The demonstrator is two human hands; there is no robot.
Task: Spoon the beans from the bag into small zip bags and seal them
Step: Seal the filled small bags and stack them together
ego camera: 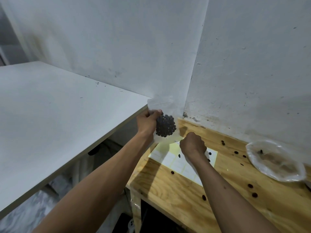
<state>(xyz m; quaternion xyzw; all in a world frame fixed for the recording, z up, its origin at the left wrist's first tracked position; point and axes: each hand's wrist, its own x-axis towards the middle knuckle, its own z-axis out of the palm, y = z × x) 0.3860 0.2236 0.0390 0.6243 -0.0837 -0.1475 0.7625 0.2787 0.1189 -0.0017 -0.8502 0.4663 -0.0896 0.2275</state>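
Left hand (146, 122) grips one bean-filled zip bag (165, 126); right hand (193, 145) fingers curl, contents unseen.

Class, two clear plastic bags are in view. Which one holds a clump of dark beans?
The small bag gripped by the left hand, raised near the wall corner. The large bag lies nearly empty on the wooden table.

Both forearms are showing bare to the elbow, no sleeves, left hand (147, 122) and right hand (192, 144) wearing no gloves, rings or watch.
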